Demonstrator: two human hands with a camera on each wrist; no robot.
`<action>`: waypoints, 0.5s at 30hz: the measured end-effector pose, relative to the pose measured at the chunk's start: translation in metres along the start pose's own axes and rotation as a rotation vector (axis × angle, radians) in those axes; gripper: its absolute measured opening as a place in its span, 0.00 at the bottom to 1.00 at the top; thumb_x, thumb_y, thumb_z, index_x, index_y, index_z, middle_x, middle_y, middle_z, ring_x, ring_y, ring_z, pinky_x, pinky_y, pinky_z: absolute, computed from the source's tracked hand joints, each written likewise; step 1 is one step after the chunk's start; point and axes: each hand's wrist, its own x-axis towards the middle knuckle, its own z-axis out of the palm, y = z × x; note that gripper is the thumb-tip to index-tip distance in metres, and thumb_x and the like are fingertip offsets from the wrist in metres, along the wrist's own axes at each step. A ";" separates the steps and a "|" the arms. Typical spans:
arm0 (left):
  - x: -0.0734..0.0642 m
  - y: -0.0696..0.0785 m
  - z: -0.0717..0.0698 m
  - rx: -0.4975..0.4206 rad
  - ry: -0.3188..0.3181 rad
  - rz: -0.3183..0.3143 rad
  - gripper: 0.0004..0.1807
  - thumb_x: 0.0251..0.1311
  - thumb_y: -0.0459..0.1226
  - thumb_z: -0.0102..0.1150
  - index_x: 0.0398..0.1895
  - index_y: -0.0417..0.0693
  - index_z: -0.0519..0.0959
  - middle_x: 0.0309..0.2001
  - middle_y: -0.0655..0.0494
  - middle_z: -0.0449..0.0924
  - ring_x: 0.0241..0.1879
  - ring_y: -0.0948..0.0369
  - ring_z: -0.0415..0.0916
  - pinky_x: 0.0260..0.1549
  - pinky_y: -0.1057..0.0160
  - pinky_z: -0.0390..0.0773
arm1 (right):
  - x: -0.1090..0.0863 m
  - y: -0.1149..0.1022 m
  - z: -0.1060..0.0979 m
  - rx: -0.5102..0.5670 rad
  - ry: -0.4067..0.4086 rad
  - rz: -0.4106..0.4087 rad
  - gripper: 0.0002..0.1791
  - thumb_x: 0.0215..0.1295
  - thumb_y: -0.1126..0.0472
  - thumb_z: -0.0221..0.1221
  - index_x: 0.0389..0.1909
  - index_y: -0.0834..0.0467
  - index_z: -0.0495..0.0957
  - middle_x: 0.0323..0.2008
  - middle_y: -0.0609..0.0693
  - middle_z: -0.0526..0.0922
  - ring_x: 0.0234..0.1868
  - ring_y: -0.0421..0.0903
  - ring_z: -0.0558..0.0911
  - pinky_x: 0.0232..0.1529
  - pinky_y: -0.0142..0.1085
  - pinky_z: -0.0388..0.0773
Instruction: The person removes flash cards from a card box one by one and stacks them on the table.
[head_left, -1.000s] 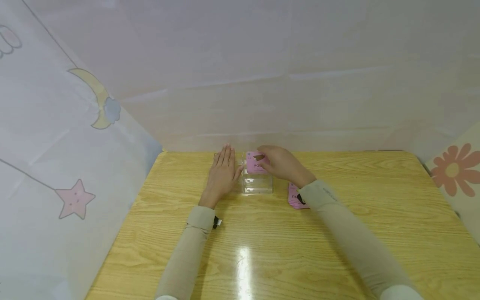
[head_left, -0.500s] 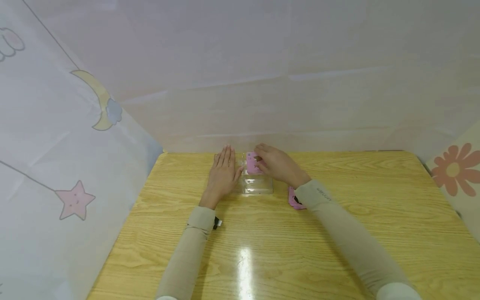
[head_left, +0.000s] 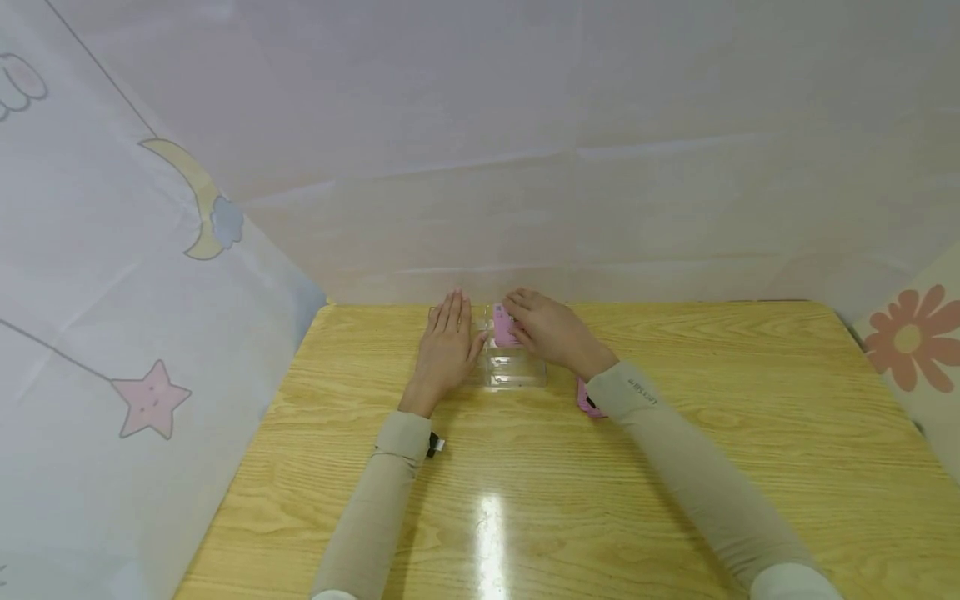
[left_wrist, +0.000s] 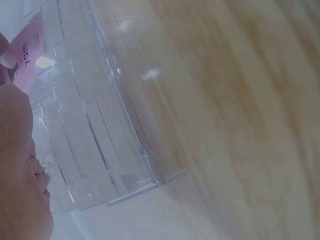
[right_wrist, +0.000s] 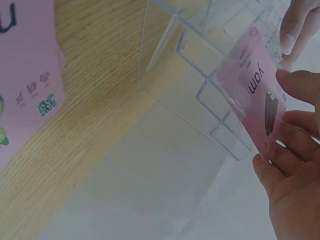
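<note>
A pink word card (right_wrist: 262, 95), printed "yam" with a picture of brown roots, stands tilted in the rear part of a clear tiered plastic stand (head_left: 517, 368). My right hand (head_left: 555, 332) holds this card at its top and side, fingers (right_wrist: 295, 142) behind it, covering part of its face in the head view. With fingers straight, my left hand (head_left: 442, 352) rests on the left side of the stand. The left wrist view shows the stand's several clear tiers (left_wrist: 95, 130) beside the left hand.
A stack of pink cards (head_left: 588, 402) lies on the wooden table (head_left: 637, 533), partly under the right sleeve. A small black piece with a white tip (head_left: 435, 445) shows at the left cuff. A pale wall covering (head_left: 480, 208) rises just behind the stand.
My right hand has shifted slightly left over the card, hiding more of its face. The right forearm now covers more of the card stack; my left hand has stayed put.
</note>
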 end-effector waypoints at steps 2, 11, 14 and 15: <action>0.000 0.000 0.000 -0.001 0.001 0.000 0.42 0.84 0.57 0.32 0.84 0.34 0.46 0.86 0.37 0.44 0.86 0.45 0.44 0.87 0.48 0.43 | 0.000 0.000 0.001 -0.009 0.013 -0.007 0.28 0.77 0.60 0.60 0.71 0.69 0.72 0.71 0.66 0.76 0.74 0.63 0.75 0.77 0.54 0.71; 0.001 0.001 0.000 0.004 -0.007 0.001 0.42 0.84 0.57 0.31 0.84 0.34 0.47 0.86 0.38 0.44 0.86 0.45 0.44 0.87 0.49 0.43 | 0.000 0.000 0.001 -0.011 0.018 0.004 0.27 0.76 0.61 0.61 0.71 0.69 0.73 0.71 0.65 0.77 0.73 0.62 0.76 0.77 0.52 0.72; 0.000 0.001 -0.001 -0.004 -0.010 -0.005 0.42 0.84 0.57 0.31 0.84 0.34 0.47 0.86 0.38 0.44 0.86 0.45 0.44 0.87 0.49 0.42 | 0.000 0.000 0.001 -0.015 0.026 0.005 0.26 0.76 0.62 0.61 0.70 0.68 0.74 0.69 0.65 0.78 0.72 0.62 0.78 0.75 0.52 0.75; 0.000 0.001 -0.001 -0.007 -0.011 -0.006 0.42 0.84 0.57 0.31 0.84 0.34 0.47 0.86 0.38 0.44 0.86 0.45 0.44 0.87 0.49 0.42 | 0.000 0.000 0.002 -0.018 0.030 0.004 0.26 0.76 0.62 0.61 0.70 0.68 0.75 0.69 0.65 0.79 0.72 0.62 0.78 0.74 0.52 0.75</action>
